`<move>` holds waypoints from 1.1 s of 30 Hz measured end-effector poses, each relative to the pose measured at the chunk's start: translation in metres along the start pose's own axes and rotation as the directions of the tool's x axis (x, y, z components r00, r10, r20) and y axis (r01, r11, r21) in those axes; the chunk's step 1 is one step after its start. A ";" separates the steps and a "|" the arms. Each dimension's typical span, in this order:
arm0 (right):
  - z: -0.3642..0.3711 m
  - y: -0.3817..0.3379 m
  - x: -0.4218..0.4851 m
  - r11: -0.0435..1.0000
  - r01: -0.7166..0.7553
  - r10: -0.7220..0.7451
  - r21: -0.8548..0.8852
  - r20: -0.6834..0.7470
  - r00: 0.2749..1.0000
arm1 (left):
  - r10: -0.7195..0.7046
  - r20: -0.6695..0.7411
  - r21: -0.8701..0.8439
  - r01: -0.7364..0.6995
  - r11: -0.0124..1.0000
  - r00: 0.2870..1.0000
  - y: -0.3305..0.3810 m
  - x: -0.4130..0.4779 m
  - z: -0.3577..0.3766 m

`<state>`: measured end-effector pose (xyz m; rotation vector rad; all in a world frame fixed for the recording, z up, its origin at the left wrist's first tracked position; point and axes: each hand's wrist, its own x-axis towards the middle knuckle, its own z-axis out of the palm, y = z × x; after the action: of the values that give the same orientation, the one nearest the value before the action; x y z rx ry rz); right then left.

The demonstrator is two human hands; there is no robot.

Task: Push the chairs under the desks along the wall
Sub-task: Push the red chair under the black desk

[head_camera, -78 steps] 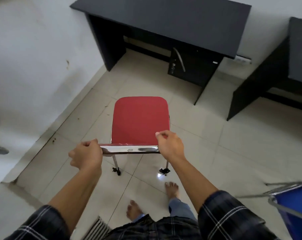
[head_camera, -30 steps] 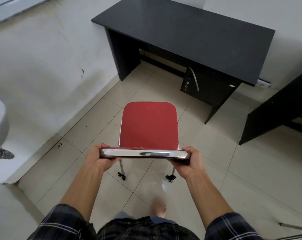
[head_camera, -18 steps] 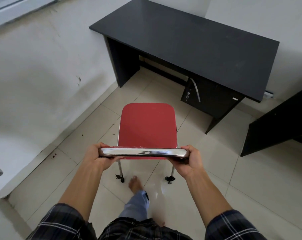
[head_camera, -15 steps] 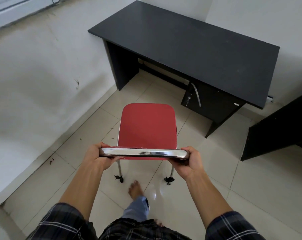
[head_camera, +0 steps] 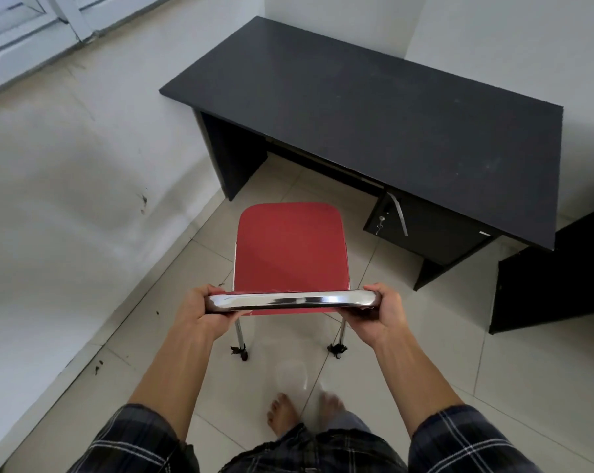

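A red-seated chair (head_camera: 290, 247) with chrome legs stands on the tiled floor in front of a black desk (head_camera: 374, 107) set against the far wall. My left hand (head_camera: 200, 312) grips the left end of the chair's chrome back rail (head_camera: 293, 299). My right hand (head_camera: 379, 314) grips the right end of that rail. The seat's front edge lies just short of the desk's knee space, left of the desk's drawer unit (head_camera: 425, 230).
A white wall (head_camera: 67, 199) runs close along the chair's left side. A second black desk (head_camera: 554, 278) stands at the right edge. My bare feet (head_camera: 285, 413) are on the tiles right behind the chair.
I have walked forward with the chair held by its back rail. Chair and desk are now closer together, and the desk fills more of the view.
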<state>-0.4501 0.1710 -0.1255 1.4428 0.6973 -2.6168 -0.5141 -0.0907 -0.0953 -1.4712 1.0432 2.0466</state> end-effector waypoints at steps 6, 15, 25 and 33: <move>0.001 -0.007 0.016 1.000 -0.013 0.013 0.027 -0.010 1.000 | -0.020 -0.008 -0.090 0.020 0.996 1.000 0.003 0.010 0.011; 0.042 -0.031 0.047 1.000 0.000 -0.001 0.021 0.027 1.000 | -0.017 0.044 -0.064 0.020 0.998 0.999 0.039 0.023 0.057; 0.099 -0.070 0.092 1.000 -0.005 0.005 -0.001 -0.004 1.000 | -0.002 0.018 -0.004 0.003 1.000 1.000 0.083 0.046 0.122; 0.131 -0.091 0.118 1.000 -0.012 0.012 0.009 0.034 0.999 | 0.003 0.003 0.019 -0.003 1.000 1.000 0.110 0.062 0.153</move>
<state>-0.6440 0.2152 -0.1298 1.3964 0.6714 -2.6331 -0.7082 -0.0495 -0.0919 -1.4572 1.0615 2.0345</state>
